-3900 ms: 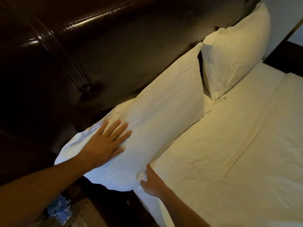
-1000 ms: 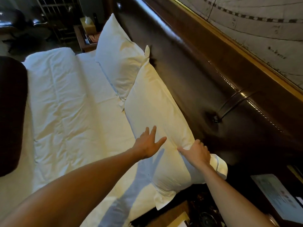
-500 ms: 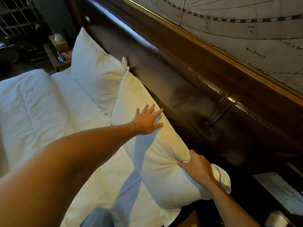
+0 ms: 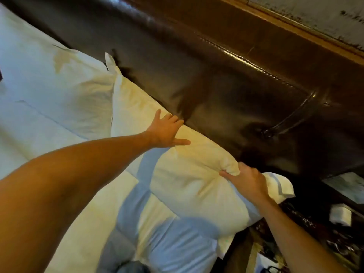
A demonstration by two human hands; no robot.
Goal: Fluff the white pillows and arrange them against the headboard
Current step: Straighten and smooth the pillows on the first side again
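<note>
A white pillow [image 4: 189,180] leans against the dark brown leather headboard [image 4: 226,79] at the near end of the bed. My left hand [image 4: 167,131] lies on its top edge, thumb spread, its fingertips over the edge next to the headboard. My right hand [image 4: 246,180] grips a bunched fold of the pillow's near corner. A second white pillow [image 4: 65,83] stands against the headboard farther along, its corner touching the first.
White bedding [image 4: 78,194] covers the mattress below the pillows. A dark nightstand [image 4: 315,223] with papers and small items sits at the lower right. A framed picture's wooden edge [image 4: 295,22] runs above the headboard.
My left hand slid from the pillow's face up to its top edge by the headboard. My right hand keeps its grip on the near corner. The camera came closer.
</note>
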